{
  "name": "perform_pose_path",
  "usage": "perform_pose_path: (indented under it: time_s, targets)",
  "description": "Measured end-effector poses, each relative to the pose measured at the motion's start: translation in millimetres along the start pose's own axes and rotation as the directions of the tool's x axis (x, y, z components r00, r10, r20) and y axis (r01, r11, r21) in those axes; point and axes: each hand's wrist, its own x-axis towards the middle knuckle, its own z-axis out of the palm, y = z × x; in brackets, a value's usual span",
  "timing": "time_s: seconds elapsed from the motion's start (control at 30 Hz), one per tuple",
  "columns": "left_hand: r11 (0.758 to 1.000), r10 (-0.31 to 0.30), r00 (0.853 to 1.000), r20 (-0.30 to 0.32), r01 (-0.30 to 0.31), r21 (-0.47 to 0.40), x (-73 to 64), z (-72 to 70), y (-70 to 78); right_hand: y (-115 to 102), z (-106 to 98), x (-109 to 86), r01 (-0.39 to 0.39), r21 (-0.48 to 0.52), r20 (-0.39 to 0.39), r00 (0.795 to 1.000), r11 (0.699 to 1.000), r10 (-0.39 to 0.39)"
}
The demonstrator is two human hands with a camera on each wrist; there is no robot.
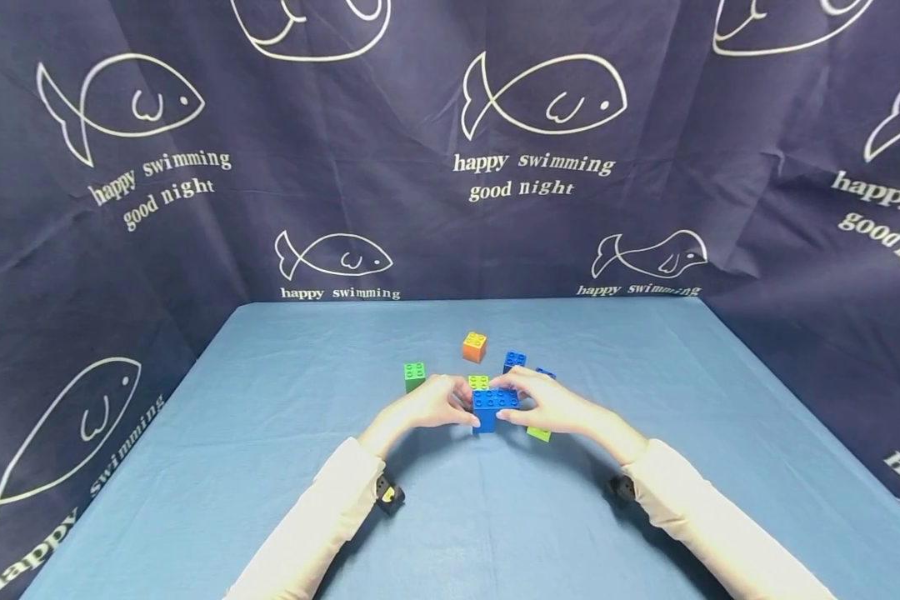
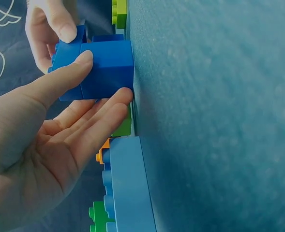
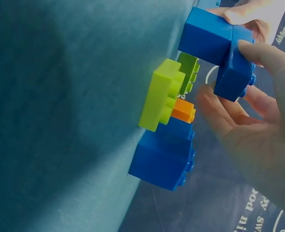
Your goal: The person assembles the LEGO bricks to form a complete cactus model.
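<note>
A long blue toy brick [image 1: 496,398] sits across the top of a taller blue brick [image 2: 108,70], its right end overhanging. My left hand [image 1: 437,402] grips the stacked pair from the left; in the left wrist view its thumb lies on the near side and its fingers go behind. From the right, my right hand [image 1: 551,403] pinches the overhanging end of the long brick, thumb in front and fingers behind, as the right wrist view shows. The taller brick's base is close to the table. Just behind the pair is a lime-green brick [image 1: 478,381].
Farther back stand an orange brick [image 1: 474,347] and a blue brick [image 1: 514,360]. A green brick [image 1: 414,375] is beyond my left hand, near a light blue brick [image 2: 130,183]. Another lime brick [image 1: 540,433] lies by my right hand. Fish-print dark cloth [image 1: 435,200] hangs around the table.
</note>
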Motion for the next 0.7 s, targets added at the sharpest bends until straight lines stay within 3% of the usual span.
perform_pose_path:
  time_s: [0.2,0.7]
  targets:
    - [0.999,-0.011,1.000,0.013,0.011,-0.042,1.4,0.6,-1.3,2.3,1.1,0.9,-0.047,0.085,0.005,0.999,0.995,0.047]
    - [0.998,-0.026,0.999,0.020,0.027,-0.063,1.5,-0.3,1.1,-1.9,0.5,0.9,-0.085,0.090,-0.001,0.996,0.992,0.085]
